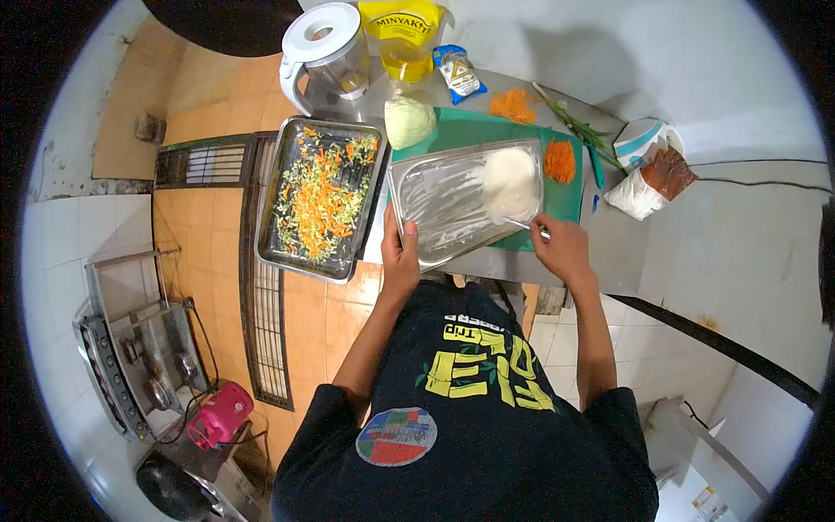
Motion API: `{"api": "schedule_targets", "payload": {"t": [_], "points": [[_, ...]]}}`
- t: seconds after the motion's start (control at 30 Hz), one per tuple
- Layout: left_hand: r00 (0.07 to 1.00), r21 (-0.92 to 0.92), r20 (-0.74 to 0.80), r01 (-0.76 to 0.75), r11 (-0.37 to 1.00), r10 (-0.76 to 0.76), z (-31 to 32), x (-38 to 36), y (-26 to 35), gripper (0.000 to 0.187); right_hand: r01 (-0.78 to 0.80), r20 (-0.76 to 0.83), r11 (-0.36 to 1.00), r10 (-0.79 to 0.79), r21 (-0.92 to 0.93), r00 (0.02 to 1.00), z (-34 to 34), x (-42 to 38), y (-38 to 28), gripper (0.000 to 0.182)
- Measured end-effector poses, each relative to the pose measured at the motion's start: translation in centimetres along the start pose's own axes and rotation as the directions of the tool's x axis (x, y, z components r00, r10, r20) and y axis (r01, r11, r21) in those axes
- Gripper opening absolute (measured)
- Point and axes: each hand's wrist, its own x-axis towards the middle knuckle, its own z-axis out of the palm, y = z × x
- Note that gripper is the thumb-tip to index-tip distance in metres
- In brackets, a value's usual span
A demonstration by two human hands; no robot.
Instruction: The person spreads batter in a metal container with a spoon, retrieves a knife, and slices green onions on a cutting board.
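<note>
Cream-white mixture (511,178), white-streaked silver tray (435,196), green board (474,128), orange shreds (559,163)

Metal tbl (622,261): grn board (564,204), jug (335,56), ylw pouch (404,39), pkt (459,74)

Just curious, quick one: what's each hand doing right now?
Left hand: holding the metal tray by its edge.
Right hand: closed, holding a utensil.

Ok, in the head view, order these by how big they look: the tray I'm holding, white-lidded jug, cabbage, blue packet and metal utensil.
1. Tray
2. White-lidded jug
3. Cabbage and blue packet, too alike to rank
4. Metal utensil
</note>
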Motion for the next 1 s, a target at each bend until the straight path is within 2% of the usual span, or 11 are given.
{"api": "schedule_targets", "payload": {"t": [0.17, 0.37, 0.47, 0.53, 0.6, 0.63, 0.7, 0.77, 0.83, 0.9, 1.0], "points": [[0.998, 0.011, -0.023, 0.066, 0.998, -0.066, -0.5, -0.5, -1.8, 0.052, 0.213, 0.051, 0.967, -0.222, 0.140, 0.974, 1.4, -1.2, -8.6, 0.023], [0.999, -0.031, 0.015, -0.028, 0.999, 0.028, -0.4, -0.1, -0.3, 0.047, 0.049, 0.030, 0.989, -0.053, 0.139, 0.998, 4.0, 1.7, 2.0, 0.031], [1.000, -0.051, 0.005, -0.028, 0.998, 0.028, -0.5, 0.1, -0.9, 0.047, -0.074, 0.096, 0.997, 0.071, 0.032, 0.993, -0.6, 2.0, 0.1, 0.033], [1.000, -0.052, 0.014, -0.006, 0.999, 0.007, -0.4, 0.1, -0.9, 0.047, 0.004, 0.074, 0.988, -0.016, 0.156, 0.997, 0.4, 2.0, -2.6, 0.035], [0.990, -0.095, -0.041, 0.132, 0.987, -0.137, -0.6, -0.1, -3.6, 0.051, 0.117, 0.080, 0.963, -0.140, 0.243, 0.987, 1.0, 1.6, -7.4, 0.038], [0.976, -0.112, -0.066, 0.200, 0.973, -0.208, -0.6, 0.2, -2.6, 0.053, 0.145, 0.105, 0.976, -0.163, 0.162, 0.981, 1.4, 1.8, -7.6, 0.039], [0.986, -0.137, -0.019, 0.159, 0.978, -0.163, -1.1, 0.0, -1.7, 0.051, 0.206, 0.160, 0.979, -0.204, 0.007, 0.966, 3.6, 2.7, -7.5, 0.042], [0.980, -0.186, -0.074, 0.169, 0.968, -0.185, -2.0, -0.1, -3.2, 0.054, 0.151, 0.173, 0.989, -0.149, 0.006, 0.974, 4.2, 3.9, -3.0, 0.045], [0.971, -0.299, -0.013, 0.222, 0.928, -0.237, -1.8, -0.2, -2.1, 0.057, 0.089, 0.230, 0.996, -0.081, -0.024, 0.970, 2.3, 4.8, -0.1, 0.048], [0.946, -0.462, 0.034, 0.301, 0.834, -0.322, -1.2, 0.4, 0.8, 0.059, 0.141, 0.178, 0.990, -0.137, -0.013, 0.974, 0.0, 5.2, -2.0, 0.045], [0.955, -0.502, 0.038, 0.274, 0.820, -0.295, -0.7, 0.5, 0.3, 0.061, 0.148, 0.055, 0.981, -0.156, 0.124, 0.986, 0.9, 4.6, -7.7, 0.043]]}}
